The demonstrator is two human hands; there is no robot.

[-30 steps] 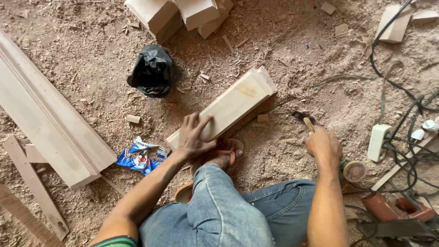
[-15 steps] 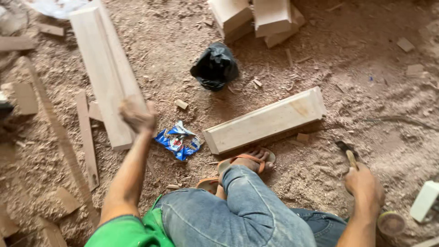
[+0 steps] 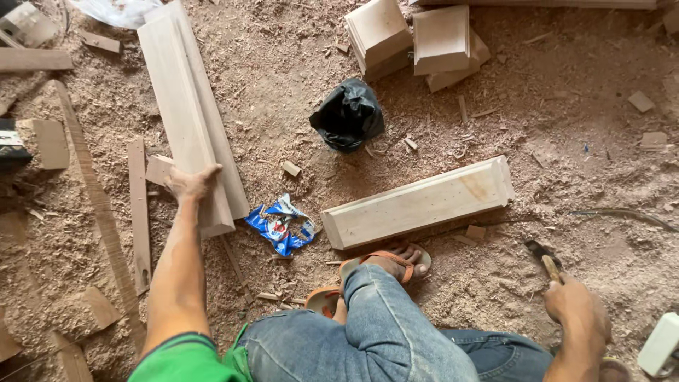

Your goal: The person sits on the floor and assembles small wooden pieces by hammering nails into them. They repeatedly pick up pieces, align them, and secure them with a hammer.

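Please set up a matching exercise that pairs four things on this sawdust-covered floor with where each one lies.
Things:
1. long moulded wooden plank
2. crumpled black plastic bag
3. torn blue snack wrapper
4. wooden-handled hammer

Places:
A. gripped in the right hand
B. under the left hand
C. below two stacked wood blocks
D. beside the near short plank's left end

Pairs: 1-B, 2-C, 3-D, 4-A

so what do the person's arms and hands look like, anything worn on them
Both forearms are bare, with no gloves, watch or rings visible. The left hand ends a long bare arm that comes out of a short green sleeve at the shoulder. The right hand and wrist are bare too; its sleeve is out of frame.
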